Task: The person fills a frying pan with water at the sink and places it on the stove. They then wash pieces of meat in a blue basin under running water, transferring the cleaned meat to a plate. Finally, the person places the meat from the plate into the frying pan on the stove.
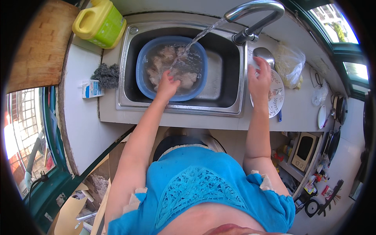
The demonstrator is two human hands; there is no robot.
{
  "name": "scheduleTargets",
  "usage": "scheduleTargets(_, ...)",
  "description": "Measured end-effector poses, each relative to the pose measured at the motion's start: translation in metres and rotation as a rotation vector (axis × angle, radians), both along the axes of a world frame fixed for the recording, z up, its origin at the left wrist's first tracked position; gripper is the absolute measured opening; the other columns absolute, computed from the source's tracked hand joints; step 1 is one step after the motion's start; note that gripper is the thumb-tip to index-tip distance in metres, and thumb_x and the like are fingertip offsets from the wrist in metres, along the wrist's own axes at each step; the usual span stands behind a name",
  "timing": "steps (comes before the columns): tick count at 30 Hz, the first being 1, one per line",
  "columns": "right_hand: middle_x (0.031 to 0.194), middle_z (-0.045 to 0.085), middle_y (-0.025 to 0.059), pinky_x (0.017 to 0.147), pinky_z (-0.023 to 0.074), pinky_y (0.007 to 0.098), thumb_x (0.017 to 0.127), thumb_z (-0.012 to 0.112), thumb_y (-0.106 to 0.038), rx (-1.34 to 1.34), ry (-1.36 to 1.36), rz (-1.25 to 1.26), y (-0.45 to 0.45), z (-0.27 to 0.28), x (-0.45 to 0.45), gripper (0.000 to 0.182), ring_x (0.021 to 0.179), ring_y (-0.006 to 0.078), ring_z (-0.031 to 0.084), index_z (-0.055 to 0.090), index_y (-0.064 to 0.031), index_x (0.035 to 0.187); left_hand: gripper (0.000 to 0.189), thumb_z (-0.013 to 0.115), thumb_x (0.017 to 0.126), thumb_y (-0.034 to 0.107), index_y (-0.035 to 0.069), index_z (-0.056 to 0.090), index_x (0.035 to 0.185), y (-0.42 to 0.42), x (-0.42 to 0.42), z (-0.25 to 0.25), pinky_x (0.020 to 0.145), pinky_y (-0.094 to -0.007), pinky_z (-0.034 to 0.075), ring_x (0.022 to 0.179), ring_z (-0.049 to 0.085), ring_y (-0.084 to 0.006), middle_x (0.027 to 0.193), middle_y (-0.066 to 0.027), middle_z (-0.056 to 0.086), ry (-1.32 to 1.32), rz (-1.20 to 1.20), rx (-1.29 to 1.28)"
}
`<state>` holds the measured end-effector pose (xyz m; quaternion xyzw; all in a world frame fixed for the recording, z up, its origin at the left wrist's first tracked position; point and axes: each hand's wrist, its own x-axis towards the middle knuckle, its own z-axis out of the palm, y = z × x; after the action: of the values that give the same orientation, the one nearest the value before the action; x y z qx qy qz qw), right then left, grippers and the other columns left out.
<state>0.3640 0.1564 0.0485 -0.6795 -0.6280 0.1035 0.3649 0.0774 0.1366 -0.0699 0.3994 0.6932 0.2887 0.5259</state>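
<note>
A blue plastic basin (142, 85) of water stands in the left part of the stainless steel sink (216, 73). Pale pieces that look like raw meat (188, 79) lie in the water. From the curved faucet (255, 11) a stream of water (202, 34) falls into the basin. My left hand (168, 86) hangs over the basin's near side, fingers apart beside the stream, with nothing seen in it. Right of the sink, my right hand (260, 77) is raised over a leaf-patterned plate (277, 101), thumb and fingers apart and holding nothing. A metal ladle or scoop (265, 54) lies behind it.
Left of the sink are a yellow-green jug (101, 25), a steel-wool scourer (106, 75) and a small carton (92, 89). A wooden board (41, 44) is farther left. Plastic bags (290, 66) sit at the right; a blue handle (279, 115) shows under the plate.
</note>
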Motion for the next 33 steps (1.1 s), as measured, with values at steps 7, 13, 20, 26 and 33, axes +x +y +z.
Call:
scheduleTargets(7, 0.111, 0.055, 0.0247, 0.087, 0.0455, 0.0428, 0.075, 0.064, -0.024, -0.554, -0.03, 0.308, 0.11, -0.167, -0.149, 0.051, 0.104, 0.0371, 0.055, 0.049, -0.004, 0.119, 0.062, 0.06, 0.081, 0.009, 0.002, 0.028, 0.134, -0.019, -0.012, 0.014, 0.091, -0.0315, 0.04, 0.107, 0.049, -0.0205, 0.119, -0.0163, 0.05, -0.327, 0.111, -0.016)
scheduleTargets(13, 0.108, 0.055, 0.0257, 0.086, 0.0457, 0.0441, 0.074, 0.063, -0.021, -0.614, -0.008, 0.307, 0.111, -0.216, -0.184, 0.052, 0.102, 0.0383, 0.055, 0.043, -0.0083, 0.121, 0.056, 0.058, 0.083, 0.01, 0.003, 0.031, 0.132, -0.029, -0.024, 0.025, 0.089, -0.0317, 0.042, 0.103, 0.054, -0.0212, 0.117, -0.0152, 0.052, -0.459, 0.221, -0.083)
scheduleTargets(20, 0.105, 0.057, 0.0104, 0.074, 0.0508, 0.0303, 0.079, 0.056, -0.003, -0.779, 1.057, 0.321, 0.061, -0.148, -0.171, 0.05, 0.092, 0.0204, 0.059, 0.042, -0.0132, 0.126, 0.049, 0.058, 0.086, 0.023, 0.007, 0.038, 0.128, 0.003, -0.016, 0.011, 0.089, -0.0465, 0.043, 0.101, 0.051, -0.0292, 0.115, -0.0151, 0.051, -0.814, 0.66, -0.278)
scheduleTargets(26, 0.115, 0.054, 0.0078, 0.078, 0.0496, 0.029, 0.084, 0.053, 0.001, -0.798, 1.145, 0.44, 0.04, -0.121, -0.182, 0.059, 0.096, 0.0171, 0.057, 0.032, -0.012, 0.138, 0.042, 0.043, 0.094, 0.038, 0.009, 0.043, 0.124, 0.027, -0.014, -0.004, 0.089, -0.0539, 0.041, 0.104, 0.05, -0.0349, 0.115, -0.0155, 0.052, -1.264, 0.539, -0.287)
scheduleTargets(33, 0.115, 0.054, 0.0114, 0.091, 0.0428, 0.0352, 0.09, 0.049, -0.01, -0.866, 1.511, 0.224, 0.031, -0.101, -0.186, 0.039, 0.106, 0.0222, 0.052, 0.042, -0.0089, 0.128, 0.036, 0.055, 0.082, 0.004, 0.009, 0.045, 0.117, 0.03, -0.016, 0.004, 0.088, -0.0407, 0.044, 0.102, 0.055, -0.0252, 0.117, -0.0138, 0.053, -0.889, 0.606, 0.055)
